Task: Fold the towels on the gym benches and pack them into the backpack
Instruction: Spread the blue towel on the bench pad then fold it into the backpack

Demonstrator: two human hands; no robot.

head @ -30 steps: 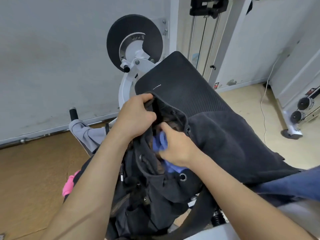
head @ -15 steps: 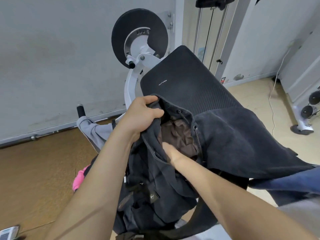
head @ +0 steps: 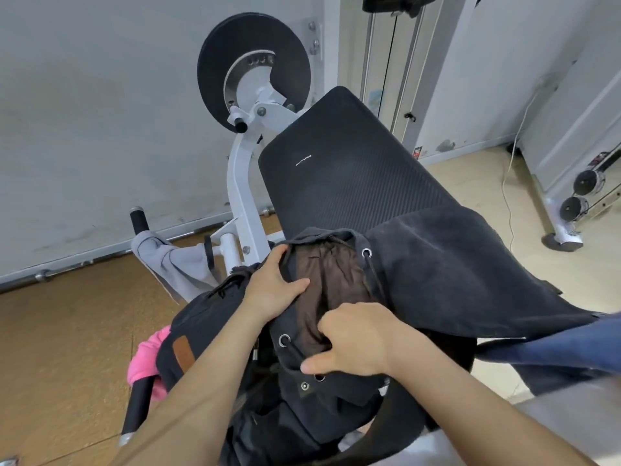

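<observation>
A crumpled pink cloth towel [head: 148,358] lies at nine o'clock of the dark canvas drawstring backpack [head: 322,408], whose mouth gapes on wrinkled brown lining [head: 332,284]. The left hand [head: 275,287] grips its rim at ten o'clock, the right hand [head: 356,341] pinches it at six. A charcoal terry towel [head: 453,270] drapes at three.

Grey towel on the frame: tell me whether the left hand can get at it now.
Probably yes, once freed: the left hand grips the backpack rim, and the grey towel hangs close beside it with nothing visibly between.
</observation>
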